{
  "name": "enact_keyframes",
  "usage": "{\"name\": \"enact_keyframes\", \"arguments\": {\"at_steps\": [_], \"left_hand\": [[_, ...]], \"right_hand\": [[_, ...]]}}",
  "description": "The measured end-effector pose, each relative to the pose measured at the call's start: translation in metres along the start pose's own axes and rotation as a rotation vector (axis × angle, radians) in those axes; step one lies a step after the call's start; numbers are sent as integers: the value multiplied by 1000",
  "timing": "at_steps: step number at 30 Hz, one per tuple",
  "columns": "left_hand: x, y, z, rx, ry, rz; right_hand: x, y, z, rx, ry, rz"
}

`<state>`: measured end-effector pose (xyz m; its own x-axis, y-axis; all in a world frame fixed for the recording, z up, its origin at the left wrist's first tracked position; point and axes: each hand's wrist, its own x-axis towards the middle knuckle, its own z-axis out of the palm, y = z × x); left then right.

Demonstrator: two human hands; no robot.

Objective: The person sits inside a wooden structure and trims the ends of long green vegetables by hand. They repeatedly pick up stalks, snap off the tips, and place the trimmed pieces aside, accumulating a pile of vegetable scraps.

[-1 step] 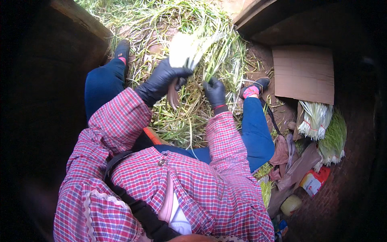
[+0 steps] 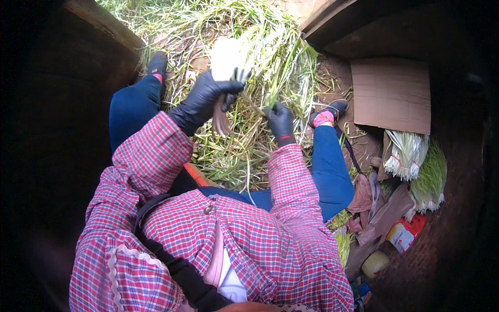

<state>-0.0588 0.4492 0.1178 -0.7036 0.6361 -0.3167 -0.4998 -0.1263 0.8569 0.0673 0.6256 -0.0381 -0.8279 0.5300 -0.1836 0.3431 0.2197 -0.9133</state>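
My left hand [image 2: 212,96], in a black glove, is closed around a bunch of pale stalks [image 2: 228,54]. The bunch's upper part is washed out by bright light, and its pinkish-brown ends [image 2: 221,122] hang below the fist. To its right, my right hand [image 2: 280,119], also gloved in black, pinches a thin green stalk [image 2: 273,97] between thumb and fingers. Both hands are raised above a thick spread of loose green and pale leaves and stalks [image 2: 234,161] between my legs. How many stalks the left fist holds is hidden.
A brown cardboard sheet [image 2: 392,93] stands at the right, above a tied bundle of white stalks [image 2: 408,153] and a green bundle [image 2: 430,177]. Nearer lie cloths [image 2: 361,195], a red-and-white packet [image 2: 405,234] and a round yellowish object [image 2: 375,264]. Dark wooden edges [image 2: 106,23] flank the pile.
My left hand has shifted slightly up and left with its bunch. My right hand has moved a little right, so the two are slightly farther apart.
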Motion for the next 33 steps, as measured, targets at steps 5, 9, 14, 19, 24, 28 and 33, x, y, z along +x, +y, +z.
{"name": "enact_keyframes", "arguments": {"at_steps": [5,9,14,19,24,28,33], "left_hand": [[2,41,-36,-117,0,113],[6,73,-61,-281,79,43],[4,57,-57,-238,3,-182],[18,62,-65,-666,-377,-216],[12,76,-59,-362,15,15],[6,19,-24,-7,76,-65],[12,6,-52,-83,81,-177]], "right_hand": [[3,93,-52,-455,203,88],[3,109,-89,-929,-19,445],[25,-8,-59,-591,2,-134],[-27,-101,30,218,-460,-427],[-65,-99,45,258,-443,-62],[-47,-101,57,449,-417,1],[-23,-80,51,520,-468,21]]}}
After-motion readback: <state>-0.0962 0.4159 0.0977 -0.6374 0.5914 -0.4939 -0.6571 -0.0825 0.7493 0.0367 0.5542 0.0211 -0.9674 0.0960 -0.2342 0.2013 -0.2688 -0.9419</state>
